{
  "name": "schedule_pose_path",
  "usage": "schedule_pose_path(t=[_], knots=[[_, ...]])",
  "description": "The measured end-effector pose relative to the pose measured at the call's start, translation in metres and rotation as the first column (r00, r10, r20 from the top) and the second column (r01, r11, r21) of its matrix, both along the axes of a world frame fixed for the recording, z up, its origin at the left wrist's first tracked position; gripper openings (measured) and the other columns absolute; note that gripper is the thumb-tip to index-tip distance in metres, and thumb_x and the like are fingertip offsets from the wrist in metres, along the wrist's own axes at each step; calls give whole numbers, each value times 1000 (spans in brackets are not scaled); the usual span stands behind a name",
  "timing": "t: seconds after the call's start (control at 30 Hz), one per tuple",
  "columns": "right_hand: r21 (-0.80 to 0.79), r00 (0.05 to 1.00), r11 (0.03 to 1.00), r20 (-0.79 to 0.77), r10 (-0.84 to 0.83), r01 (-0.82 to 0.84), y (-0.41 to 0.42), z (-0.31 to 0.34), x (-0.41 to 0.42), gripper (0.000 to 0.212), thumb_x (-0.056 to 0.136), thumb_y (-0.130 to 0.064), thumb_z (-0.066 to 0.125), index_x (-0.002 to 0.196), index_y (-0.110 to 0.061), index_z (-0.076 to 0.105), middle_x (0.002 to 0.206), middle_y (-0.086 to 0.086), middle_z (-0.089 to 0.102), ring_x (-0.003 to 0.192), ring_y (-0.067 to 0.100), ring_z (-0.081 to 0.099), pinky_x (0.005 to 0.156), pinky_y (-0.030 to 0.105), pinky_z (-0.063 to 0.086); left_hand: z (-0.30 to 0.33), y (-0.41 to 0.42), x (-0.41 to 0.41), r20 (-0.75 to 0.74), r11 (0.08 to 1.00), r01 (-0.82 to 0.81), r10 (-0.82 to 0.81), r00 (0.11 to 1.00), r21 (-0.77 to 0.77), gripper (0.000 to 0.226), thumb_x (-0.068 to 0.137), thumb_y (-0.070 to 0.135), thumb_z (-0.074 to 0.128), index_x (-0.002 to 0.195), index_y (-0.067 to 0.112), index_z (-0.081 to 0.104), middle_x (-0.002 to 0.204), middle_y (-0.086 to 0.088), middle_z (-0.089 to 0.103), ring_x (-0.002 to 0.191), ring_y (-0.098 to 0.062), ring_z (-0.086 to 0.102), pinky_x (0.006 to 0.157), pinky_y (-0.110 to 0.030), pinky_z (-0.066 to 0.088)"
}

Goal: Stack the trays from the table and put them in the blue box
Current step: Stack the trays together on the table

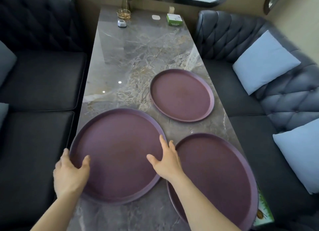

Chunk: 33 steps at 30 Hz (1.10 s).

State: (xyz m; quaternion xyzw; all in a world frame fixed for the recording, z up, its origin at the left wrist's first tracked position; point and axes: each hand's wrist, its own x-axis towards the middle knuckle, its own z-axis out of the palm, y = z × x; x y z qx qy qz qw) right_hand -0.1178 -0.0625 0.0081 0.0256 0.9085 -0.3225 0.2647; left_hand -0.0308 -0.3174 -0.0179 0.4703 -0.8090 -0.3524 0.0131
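Three round, dark plum-coloured trays with low raised rims lie flat on a long grey marble-patterned bench (138, 46) set between dark tufted sofas.

The left hand (69, 173) grasps the nearest-left tray (119, 154) at its left rim: the thumb lies inside on the tray floor and the other fingers (66, 153) curl around the outside of the rim. The right hand (166, 161) is at the opposite, right rim of the same tray, thumb spread onto the tray floor and the fingers reaching along and over the rim; it seems to be gripping the edge, though the fingertips are partly hidden, so a firm hold cannot be confirmed. This tray sits between the two sets of fingers, and its left edge appears to reach the bench's left side.

Just right of the right hand's fingers lies the second large plum tray (219, 177), its left rim very close to or tucked under the held tray's rim. It rests partly over a green-and-white printed sheet (263, 211) at the bench's right edge.

Beyond the right fingers, well apart from them, sits the smaller plum tray (182, 95).

At the far end of the bench stand a green box (174, 20), a small white gadget (121, 23) and a glass vase with a plant (126, 5). Pale blue cushions (264, 61) lie on the right sofa.
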Motion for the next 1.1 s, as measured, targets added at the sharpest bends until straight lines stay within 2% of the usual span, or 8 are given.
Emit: schedule_pose_path(t=[0.07, 0.27, 0.4, 0.53, 0.67, 0.8, 0.97, 1.1], knots=[[-3, 995, 999, 87, -47, 47, -10, -3, -8, 96, 81, -58, 63, 154, -36, 4, 165, 13, 1, 151, 30, 11, 121, 47, 19, -2, -3, 0, -3, 998, -7, 7, 1000, 67, 79, 86, 44, 60, 152, 20, 25, 150, -17, 40, 137, -39, 39, 108, -53, 33], [-133, 969, 961, 59, -238, 244, -18, 0, -18, 91, 76, -61, 65, 152, -31, 23, 153, 4, 34, 143, 27, 30, 117, 47, 29, 8, -5, -10, -126, 963, -167, 196, 972, 212, 74, 81, 45, 66, 145, 24, 36, 144, -9, 50, 131, -35, 47, 106, -49, 37], [-250, 934, 908, -29, -355, 337, -14, 14, -23, 82, 80, -52, 68, 149, -24, 34, 149, 3, 39, 141, 22, 35, 115, 42, 33, 24, -6, -25, -246, 965, -191, 231, 941, 178, 76, 79, 45, 69, 145, 26, 37, 142, -13, 51, 129, -35, 49, 108, -50, 38], [-282, 822, 817, -135, -553, 503, 3, 38, -32, 67, 83, -47, 66, 141, -18, 46, 140, 5, 52, 130, 23, 49, 110, 43, 40, 57, 6, -49, -364, 961, -176, 246, 898, 216, 75, 78, 46, 68, 145, 27, 39, 140, -6, 54, 127, -28, 52, 110, -44, 38], [-171, 710, 768, -300, -637, 617, 52, 62, -24, 48, 89, -36, 64, 131, -13, 58, 124, 7, 58, 115, 26, 57, 100, 40, 45, 88, 47, -70, -459, 967, -83, 189, 868, 241, 68, 82, 39, 67, 143, 19, 45, 141, -7, 54, 130, -25, 51, 110, -37, 36], [-28, 657, 711, -360, -663, 702, 126, 61, -2, 37, 89, -32, 64, 121, -16, 66, 114, 8, 64, 107, 30, 60, 93, 43, 49, 91, 105, -80, -471, 938, 67, 109, 875, 341, 60, 86, 26, 68, 140, 8, 50, 138, -8, 58, 125, -20, 55, 104, -29, 37], [182, 629, 606, -325, -706, 774, 213, 41, 33, 35, 88, -32, 64, 119, -19, 66, 113, 10, 65, 103, 34, 62, 84, 42, 51, 57, 177, -71, -351, 903, 243, -112, 930, 355, 42, 83, 23, 70, 123, 18, 65, 106, -4, 72, 103, -22, 67, 93, -35, 49], [278, 634, 572, -261, -728, 771, 254, 24, 54, 42, 87, -38, 64, 124, -18, 63, 116, 11, 58, 98, 33, 62, 80, 44, 55, 33, 216, -57, -219, 910, 321, -268, 938, 262, 32, 82, 24, 70, 113, 22, 69, 99, -3, 75, 100, -26, 69, 80, -34, 46]])
